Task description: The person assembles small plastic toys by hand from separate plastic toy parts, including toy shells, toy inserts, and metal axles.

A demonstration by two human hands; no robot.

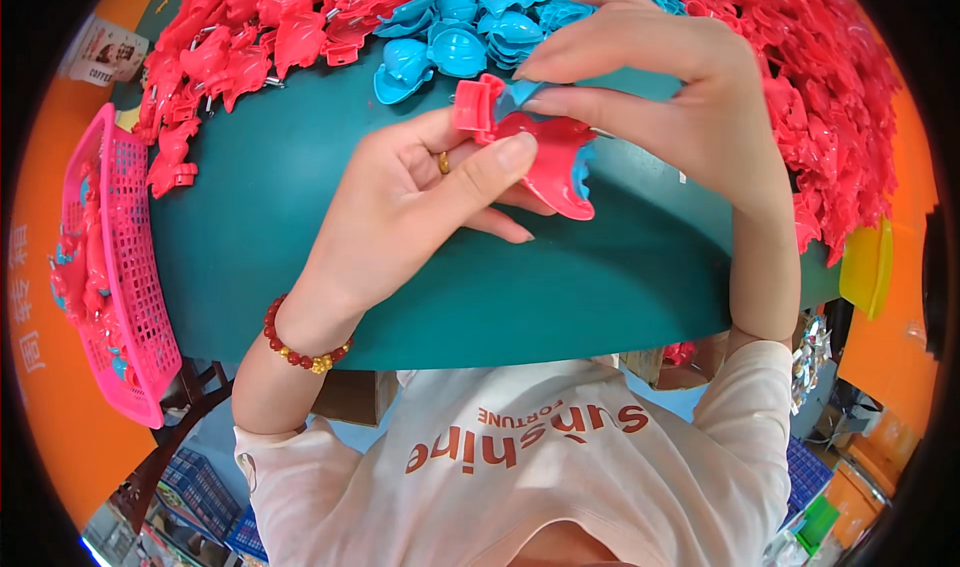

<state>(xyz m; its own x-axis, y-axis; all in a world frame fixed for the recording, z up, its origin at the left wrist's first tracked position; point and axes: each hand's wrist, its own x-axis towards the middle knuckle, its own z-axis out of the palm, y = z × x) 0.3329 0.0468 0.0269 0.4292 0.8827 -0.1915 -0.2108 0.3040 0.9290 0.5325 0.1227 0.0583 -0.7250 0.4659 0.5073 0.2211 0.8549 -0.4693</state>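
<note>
My left hand [420, 192] is closed on a curved red plastic shell [550, 172], its thumb lying along the top. A boxy red end stands up at the shell's left side, and jagged blue plastic [583, 172] shows along the right edge. My right hand [650, 77] is closed above it, thumb and forefinger pinching a small blue plastic piece [522, 91] at the shell's upper edge. Part of that piece is hidden by the fingers. Something thin and metallic shows beside the shell, under my right hand.
Red plastic parts, some with metal springs or pins, are heaped at the back left [240, 47]. Blue cupped parts [458, 49] lie at back centre, more red parts [820, 97] at right. A pink basket [125, 267] holds red and blue pieces; a yellow tray [866, 267] is at right.
</note>
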